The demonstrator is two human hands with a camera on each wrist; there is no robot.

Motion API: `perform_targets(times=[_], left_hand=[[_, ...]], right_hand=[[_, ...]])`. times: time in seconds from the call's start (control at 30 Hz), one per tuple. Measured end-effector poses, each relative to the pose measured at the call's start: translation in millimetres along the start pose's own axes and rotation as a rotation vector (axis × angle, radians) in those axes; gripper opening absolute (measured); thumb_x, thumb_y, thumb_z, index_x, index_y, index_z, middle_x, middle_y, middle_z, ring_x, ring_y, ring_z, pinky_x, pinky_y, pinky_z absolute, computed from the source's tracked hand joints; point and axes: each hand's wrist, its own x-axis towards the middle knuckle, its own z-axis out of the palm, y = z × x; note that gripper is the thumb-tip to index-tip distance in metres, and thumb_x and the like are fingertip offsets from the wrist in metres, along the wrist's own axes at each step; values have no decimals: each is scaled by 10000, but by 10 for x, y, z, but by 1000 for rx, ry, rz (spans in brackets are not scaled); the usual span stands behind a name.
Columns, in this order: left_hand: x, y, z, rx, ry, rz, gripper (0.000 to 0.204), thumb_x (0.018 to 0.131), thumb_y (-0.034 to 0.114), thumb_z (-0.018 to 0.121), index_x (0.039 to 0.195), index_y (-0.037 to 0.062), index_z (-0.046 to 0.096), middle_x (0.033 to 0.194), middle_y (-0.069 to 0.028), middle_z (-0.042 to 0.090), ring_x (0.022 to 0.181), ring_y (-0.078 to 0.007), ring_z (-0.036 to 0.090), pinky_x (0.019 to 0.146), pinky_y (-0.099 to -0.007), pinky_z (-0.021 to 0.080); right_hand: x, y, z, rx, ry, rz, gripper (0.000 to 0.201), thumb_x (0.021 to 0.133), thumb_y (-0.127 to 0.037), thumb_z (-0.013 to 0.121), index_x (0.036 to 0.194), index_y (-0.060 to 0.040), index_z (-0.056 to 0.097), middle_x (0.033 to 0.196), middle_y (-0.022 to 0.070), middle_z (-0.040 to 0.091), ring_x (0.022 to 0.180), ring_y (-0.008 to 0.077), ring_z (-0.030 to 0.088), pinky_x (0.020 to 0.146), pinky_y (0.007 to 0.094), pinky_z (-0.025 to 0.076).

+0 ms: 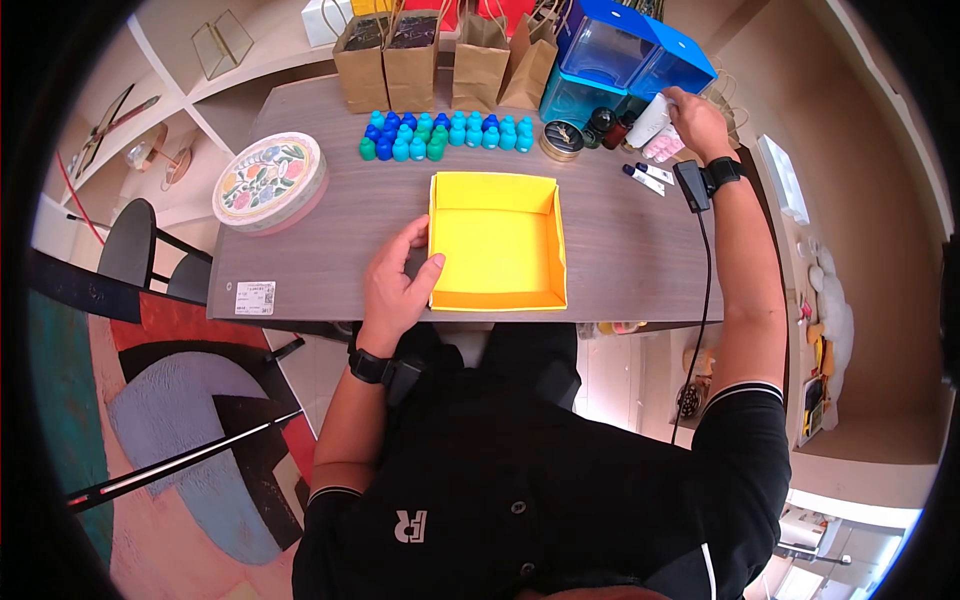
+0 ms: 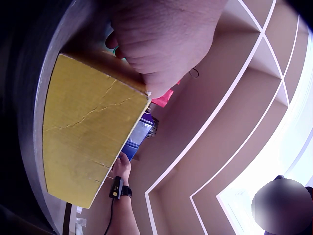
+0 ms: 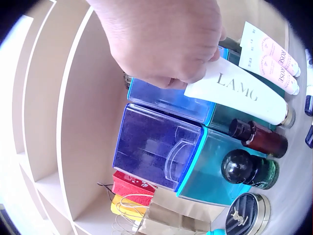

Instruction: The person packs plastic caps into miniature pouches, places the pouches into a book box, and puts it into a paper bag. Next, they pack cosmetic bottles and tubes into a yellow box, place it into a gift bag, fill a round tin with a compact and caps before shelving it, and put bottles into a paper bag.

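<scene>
My right hand (image 1: 700,125) pinches the flat end of a white tube (image 3: 234,90) lettered "LAMG" at the table's back right. Its cap points down near the tabletop. Next to it stand two pink-and-white rose tubes (image 3: 274,61), a dark red bottle (image 3: 261,138), a green bottle with a round black cap (image 3: 252,169) and a round black-and-gold compact (image 3: 247,215). My left hand (image 1: 395,285) rests against the left wall of a shallow, topless yellow box (image 1: 497,240), thumb at the rim. In the left wrist view, the box's creased outer side (image 2: 93,127) faces the camera.
Several small blue, teal and green bottles (image 1: 418,148) stand in rows at the back. Behind them are brown paper bags (image 1: 410,75) and blue clear-fronted bins (image 1: 600,50). A floral oval box (image 1: 270,180) sits left; two small white tubes (image 1: 655,173) lie right.
</scene>
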Motion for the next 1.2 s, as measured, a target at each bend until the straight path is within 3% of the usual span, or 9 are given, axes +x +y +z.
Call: perform_targets(times=[0.43,0.7,0.83,0.87,0.9,0.93,1.0,1.07,1.2], left_hand=[[-2,44,-25,15,18,9,458,886,111,705,1311,-16,592,1116,-171,710,1045,-278,691,924,-374,524],[1,68,-43,54,3,6,462,891,151,700,1319,14,592,1137,-174,707,1057,-294,691,932,-389,524],[-14,63,-53,53,-43,-22,500,923,149,685,1385,16,547,1213,-128,681,1113,-222,648,948,-362,481],[-13,58,-45,50,-52,-28,500,923,149,685,1385,16,547,1213,-128,681,1113,-222,648,948,-362,481],[-9,53,-36,56,-24,-12,492,908,163,697,1357,13,563,1171,-148,690,1086,-257,665,936,-375,500],[-5,47,-28,62,3,4,485,892,176,709,1329,10,580,1130,-169,699,1058,-292,681,925,-388,520],[-12,14,-23,77,4,10,488,890,182,712,1327,10,580,1122,-167,699,1049,-292,681,919,-388,521],[-20,7,-24,94,9,15,492,888,189,716,1325,10,580,1114,-165,698,1039,-292,681,913,-388,522],[-16,17,-39,137,8,35,488,882,187,718,1313,5,580,1101,-165,692,1019,-289,679,900,-385,523]], right_hand=[[58,-42,-320,-157,-9,-161,167,914,-157,559,1016,-152,691,963,123,713,916,362,686,744,481,551],[-253,-444,-1221,-129,127,-208,118,900,-140,614,980,-101,692,948,111,685,934,345,667,768,450,540],[-486,-598,-1453,176,174,-209,142,903,-110,651,1025,-47,688,923,147,677,882,325,663,775,400,525],[-554,-649,-1470,326,145,-134,152,907,-98,655,1041,-31,682,916,161,673,851,316,662,772,381,518],[-637,-747,-1458,469,100,-92,138,937,-95,633,1036,-8,676,872,117,690,785,219,651,730,319,497],[-717,-862,-1421,468,96,-84,138,937,-95,633,1036,-8,676,872,117,690,785,219,651,730,319,497],[-857,-1116,-1279,890,-37,105,112,948,-90,630,1005,-3,672,808,28,654,733,112,598,678,266,463],[-963,-1351,-1042,1047,-159,197,90,950,-89,631,967,-10,670,771,-34,603,719,49,551,635,235,430],[-1132,-1862,-526,1316,-292,347,84,940,-96,642,930,-19,675,720,-25,600,636,45,525,545,229,403]])
